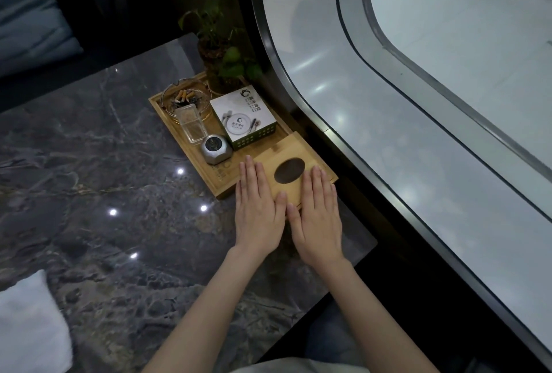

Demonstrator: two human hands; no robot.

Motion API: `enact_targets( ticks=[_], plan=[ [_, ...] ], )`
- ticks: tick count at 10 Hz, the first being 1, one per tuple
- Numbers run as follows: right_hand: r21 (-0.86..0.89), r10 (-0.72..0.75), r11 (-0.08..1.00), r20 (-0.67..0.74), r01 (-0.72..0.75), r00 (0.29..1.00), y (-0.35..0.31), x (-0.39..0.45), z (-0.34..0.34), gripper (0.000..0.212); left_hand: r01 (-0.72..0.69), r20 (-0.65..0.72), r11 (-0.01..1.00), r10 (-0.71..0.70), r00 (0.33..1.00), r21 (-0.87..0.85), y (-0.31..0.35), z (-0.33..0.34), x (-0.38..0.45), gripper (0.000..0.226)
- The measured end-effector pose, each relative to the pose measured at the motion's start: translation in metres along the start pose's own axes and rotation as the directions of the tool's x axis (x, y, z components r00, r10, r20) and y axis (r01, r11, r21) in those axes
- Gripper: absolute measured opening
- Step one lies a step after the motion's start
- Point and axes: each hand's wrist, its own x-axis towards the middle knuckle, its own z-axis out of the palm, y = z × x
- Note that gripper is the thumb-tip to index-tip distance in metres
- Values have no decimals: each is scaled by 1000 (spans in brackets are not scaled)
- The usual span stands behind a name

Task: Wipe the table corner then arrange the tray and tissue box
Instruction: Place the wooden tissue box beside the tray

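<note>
A wooden tissue box (291, 153) with a dark oval opening sits at the near end of the bamboo tray (221, 186), by the table's right corner. My left hand (257, 208) lies flat, fingers together, over the box's near-left edge and the tray rim. Flat on the box's near-right part rests my right hand (318, 214), beside the oval opening. Both palms press down and hold nothing. A white cloth (30, 322) lies at the table's near-left edge.
The tray also carries a glass ashtray (185, 98) with cigarette butts, a clear toothpick holder (191, 124), a silver call bell (215, 148) and a white printed box (243, 114). A potted plant (222, 53) stands behind. A curved glass railing (313, 98) borders the dark marble table (104, 178) on the right.
</note>
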Motion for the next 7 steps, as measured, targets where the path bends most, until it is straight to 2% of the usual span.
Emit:
enact_targets(
  ticks=[3, 4, 5, 6, 7],
  plan=[
    [-19, -15, 1000, 14, 15, 1000, 9, 8, -9, 69, -1, -6, 1000, 1, 1000, 14, 11, 2, 7, 68],
    [0, -3, 1000, 32, 3, 999, 2, 10, -16, 67, 2, 15, 1000, -2, 1000, -2, 13, -2, 6, 67],
    [51, 45, 998, 2, -45, 999, -8, 18, -27, 58, 18, 93, 999, -14, 996, -38, 13, -16, 10, 66],
    [157, 25, 987, 39, -31, 999, -25, 28, -35, 44, 104, 199, 973, -63, 978, -205, 13, -39, 12, 62],
    [349, -27, 937, 94, -7, 995, -49, 46, -49, 33, 229, 160, 870, -176, 971, -436, 14, -74, 18, 56]
  ],
)
